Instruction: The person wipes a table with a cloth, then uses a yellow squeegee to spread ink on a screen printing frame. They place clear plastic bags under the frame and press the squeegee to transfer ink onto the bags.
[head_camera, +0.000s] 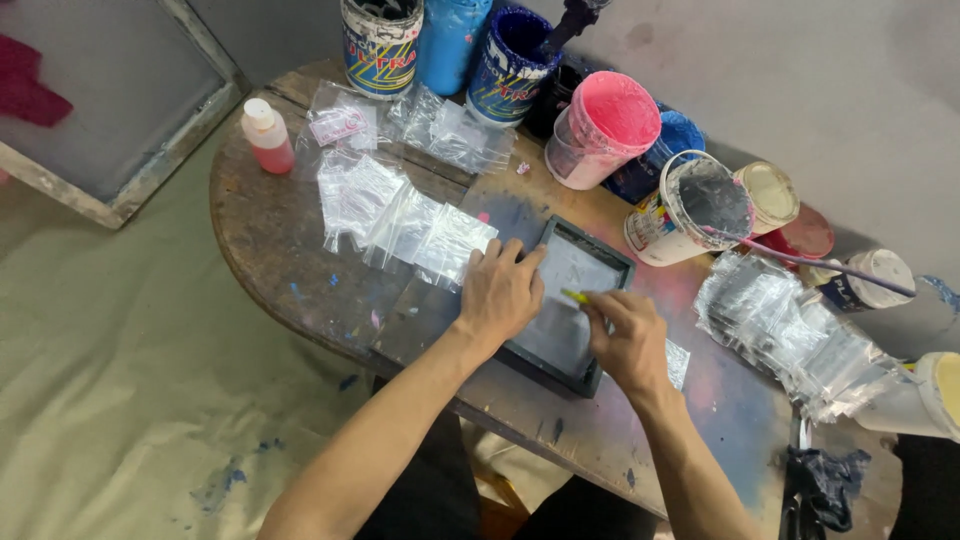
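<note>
Along the back edge of the round wooden table (270, 230), many paint containers: a tin with a printed label (380, 40), a blue can (447, 40), a dark blue tub (510, 65) with a stick standing in it, a pink bucket (600, 130) full of pink paint, a blue pot (665, 145) half hidden behind it, a white bucket (690, 205) with grey paint inside and a thin rod (810, 260) lying across its rim, a small cream-coloured pot (770, 195), a red lid (810, 235). Near the far left edge, a small squeeze bottle (267, 137) with pink liquid and a white cap. Spread left of the middle, clear plastic bags (400, 215); on the right, another heap of clear bags (780, 320).

Left hand (500, 290): fingers mostly stretched and a little spread, pressing flat on the near left corner of the small dark screen frame (570, 300), fingertips over its edge and mesh. Right hand (628, 335): curled, fingers pinched closed on a small yellow-green tool (575, 296), its tip touching the mesh; what kind of tool, cannot tell.

The frame: rectangular, dark grey-black border, pale grey mesh inside, lying flat and turned at an angle near the front middle of the table, between the two groups of bags. Under its right corner, part of one clear bag showing. Table surface around it stained blue and pink.
</note>
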